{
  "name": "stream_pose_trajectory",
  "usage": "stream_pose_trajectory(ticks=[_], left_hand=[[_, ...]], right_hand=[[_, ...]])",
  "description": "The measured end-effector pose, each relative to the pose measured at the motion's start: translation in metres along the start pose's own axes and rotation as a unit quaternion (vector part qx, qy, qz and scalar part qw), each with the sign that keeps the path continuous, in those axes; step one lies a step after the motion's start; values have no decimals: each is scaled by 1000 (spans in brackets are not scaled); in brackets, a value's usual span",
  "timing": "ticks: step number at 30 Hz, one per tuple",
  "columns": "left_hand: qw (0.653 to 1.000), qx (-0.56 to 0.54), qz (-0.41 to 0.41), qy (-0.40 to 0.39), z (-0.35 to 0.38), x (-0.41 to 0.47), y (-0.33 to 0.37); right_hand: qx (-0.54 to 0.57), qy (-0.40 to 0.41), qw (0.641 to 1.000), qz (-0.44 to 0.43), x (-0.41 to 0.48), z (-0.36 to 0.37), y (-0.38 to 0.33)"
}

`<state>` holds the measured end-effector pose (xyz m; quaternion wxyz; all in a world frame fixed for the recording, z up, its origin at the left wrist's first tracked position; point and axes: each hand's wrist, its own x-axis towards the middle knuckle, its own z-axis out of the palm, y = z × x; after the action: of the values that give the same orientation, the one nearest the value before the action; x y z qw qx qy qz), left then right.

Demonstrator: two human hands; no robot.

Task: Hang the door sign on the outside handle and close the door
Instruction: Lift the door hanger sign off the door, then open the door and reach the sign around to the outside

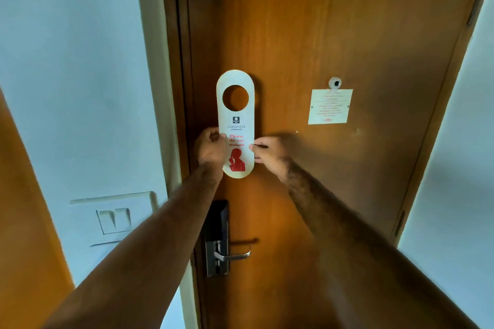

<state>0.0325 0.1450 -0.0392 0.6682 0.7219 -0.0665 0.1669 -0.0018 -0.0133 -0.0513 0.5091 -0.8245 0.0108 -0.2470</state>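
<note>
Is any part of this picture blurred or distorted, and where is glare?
Head view: the right hand is motion-blurred, the door sign reads sharp; wide-angle bending curves the door edges; glare streaks the upper door.

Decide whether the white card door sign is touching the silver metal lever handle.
Apart. The head view shows the white card door sign held up high, with bare door between it and the silver metal lever handle.

place: hotel room | evidence: card lock [217, 224] below the hands; "do not disturb" sign [235, 125] between them; notice [330, 106] and peephole [335, 83] up right
</note>
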Motion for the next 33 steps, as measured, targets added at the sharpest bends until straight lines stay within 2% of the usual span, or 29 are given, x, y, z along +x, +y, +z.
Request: stream_pose_trajectory(ticks=[9, 12, 15, 18, 23, 26, 28, 33], left_hand=[[996, 26, -70, 40, -17, -9, -51], [996, 36, -66, 55, -21, -9, -65], [995, 41, -61, 60, -19, -8, -71], [996, 33, -53, 67, -16, -9, -76], [996, 25, -51, 66, -14, -8, -80], [996, 22, -47, 69, -14, -7, -81], [997, 25, -42, 68, -13, -7, -82], [996, 23, -36, 75, -12, -5, -88]], right_hand=[[-52, -30, 997, 45, -14, 54, 39], [-82, -29, 994, 66, -28, 59, 57], [-134, -66, 985, 90, -51, 68, 85], [-264, -156, 949, 72, -78, 87, 115], [-316, -319, 885, 123, -117, 123, 154], [-358, -355, 854, 130, -130, 145, 171], [-374, -341, 855, 116, -134, 157, 177], [-333, -284, 891, 119, -133, 172, 192]])
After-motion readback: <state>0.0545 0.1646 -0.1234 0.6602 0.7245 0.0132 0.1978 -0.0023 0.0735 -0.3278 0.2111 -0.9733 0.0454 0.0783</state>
